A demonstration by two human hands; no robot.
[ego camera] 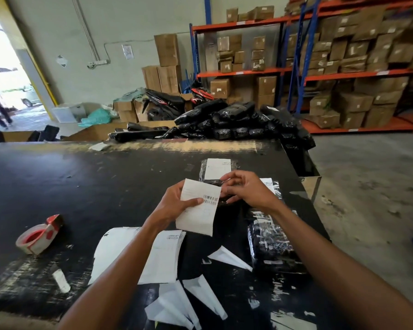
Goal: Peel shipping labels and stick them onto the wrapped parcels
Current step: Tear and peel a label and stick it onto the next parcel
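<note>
Seemingly pinched at its top corner by the right hand [246,190], the label [199,207] rests in the left hand [174,206].

Your black work table [86,186] is scuffed pale along its far edge and near-left corner. At nine o'clock sits a red-and-white tape dispenser [39,234]. At six o'clock lies a sheet of labels [162,256], with torn white backing scraps [184,306] just nearer you. Toward three o'clock rests a wrapped black parcel [272,244]; at twelve o'clock, another parcel with a white label [217,168]. A small paper scrap [98,146] lies at eleven.
</note>
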